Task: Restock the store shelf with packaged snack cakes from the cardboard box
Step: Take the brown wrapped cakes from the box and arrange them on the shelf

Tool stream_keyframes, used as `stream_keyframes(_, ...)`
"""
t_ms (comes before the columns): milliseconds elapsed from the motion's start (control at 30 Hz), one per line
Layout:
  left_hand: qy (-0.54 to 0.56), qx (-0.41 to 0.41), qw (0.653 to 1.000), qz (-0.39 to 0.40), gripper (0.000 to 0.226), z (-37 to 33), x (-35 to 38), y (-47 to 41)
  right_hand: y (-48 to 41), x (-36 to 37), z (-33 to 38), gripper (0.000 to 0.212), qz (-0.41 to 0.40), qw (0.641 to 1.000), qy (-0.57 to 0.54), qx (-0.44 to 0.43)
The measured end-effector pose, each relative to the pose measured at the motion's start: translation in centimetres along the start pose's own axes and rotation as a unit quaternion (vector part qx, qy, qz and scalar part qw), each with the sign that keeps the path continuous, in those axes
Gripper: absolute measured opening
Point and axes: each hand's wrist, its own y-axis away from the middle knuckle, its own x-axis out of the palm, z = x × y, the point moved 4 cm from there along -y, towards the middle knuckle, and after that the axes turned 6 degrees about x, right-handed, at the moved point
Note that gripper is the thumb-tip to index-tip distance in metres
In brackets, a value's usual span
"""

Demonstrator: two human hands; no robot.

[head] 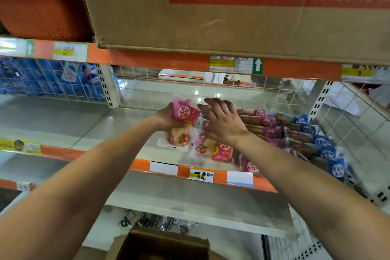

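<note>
My left hand (pixel 166 117) grips a pink-wrapped snack cake (pixel 184 110), held upright above the white shelf (pixel 126 124). My right hand (pixel 221 121) hovers just right of it, fingers straight and spread, over other pink strawberry cake packs (pixel 213 148) lying on the shelf. One more pack (pixel 177 139) lies under my left hand. Rows of pink packs (pixel 266 121) and blue packs (pixel 322 139) fill the shelf's right side. The open cardboard box (pixel 160 245) sits low at the bottom edge, its inside dark.
A large cardboard carton (pixel 211 12) with red lettering stands on the shelf above, overhanging the orange rail (pixel 147 59). Stacked red trays (pixel 40 2) sit top left. Wire mesh (pixel 190 91) backs the shelf, and a mesh divider (pixel 350 116) closes the right. Blue packages (pixel 52 78) show behind the left mesh.
</note>
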Motion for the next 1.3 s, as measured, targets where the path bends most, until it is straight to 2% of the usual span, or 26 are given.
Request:
stream_keyframes(67,-0.049,-0.006,0.994,0.102,0.076,-0.7,0.5,-0.5,-0.3,0.2,-0.1,0.097,0.052,0.992,0.085,-0.079)
stream_keyframes(133,-0.094,0.006,0.985,0.147,0.073,-1.8,1.6,-0.9,-0.2,0.5,0.3,0.097,0.106,0.980,0.122,-0.115)
stream_keyframes(267,-0.119,0.033,0.980,0.158,0.073,-3.3,3.6,-1.4,0.9,1.2,0.2,0.092,0.166,0.981,0.097,-0.039)
stream_keyframes(333,-0.127,0.025,0.978,0.167,0.072,-2.9,4.0,-1.4,1.9,1.5,-0.3,0.093,0.187,0.975,0.119,-0.021)
stream_keyframes(433,-0.138,-0.018,0.975,0.174,0.066,-1.2,3.7,-1.1,2.7,1.8,-1.9,0.096,0.169,0.981,0.094,0.003)
stream_keyframes(500,-0.055,-0.047,0.986,0.150,0.050,0.0,3.4,-1.0,3.2,1.8,-3.0,0.093,0.168,0.982,0.084,0.032)
stream_keyframes(567,0.077,-0.065,0.990,0.097,0.032,0.8,3.4,-0.8,3.9,2.1,-3.9,0.084,0.163,0.980,0.082,0.084)
stream_keyframes(667,0.241,-0.084,0.966,0.050,0.038,0.7,4.7,-0.3,5.0,2.8,-4.1,0.083,0.161,0.978,0.059,0.118)
stream_keyframes(733,0.280,-0.078,0.955,0.059,0.035,0.0,6.0,-0.2,5.4,3.1,-3.7,0.082,0.171,0.976,0.056,0.122)
stream_keyframes(833,0.293,-0.080,0.952,0.039,0.011,-0.8,6.7,-0.5,5.9,3.3,-3.3,0.083,0.164,0.977,0.062,0.120)
stream_keyframes(1033,0.255,-0.086,0.962,0.040,0.005,-0.1,7.7,-0.8,6.6,4.1,-1.4,0.105,0.138,0.989,0.043,0.037)
stream_keyframes(1200,0.226,-0.121,0.967,-0.002,0.005,1.9,8.9,0.2,7.2,5.6,1.0,0.090,0.207,0.977,0.033,0.035)
stream_keyframes(1233,0.219,-0.130,0.967,-0.016,0.001,2.2,9.2,0.3,7.2,5.9,1.4,0.088,0.211,0.976,0.041,0.033)
stream_keyframes(1300,0.199,-0.138,0.970,-0.035,0.008,2.6,9.8,0.3,7.2,6.6,1.7,0.086,0.194,0.979,0.051,0.027)
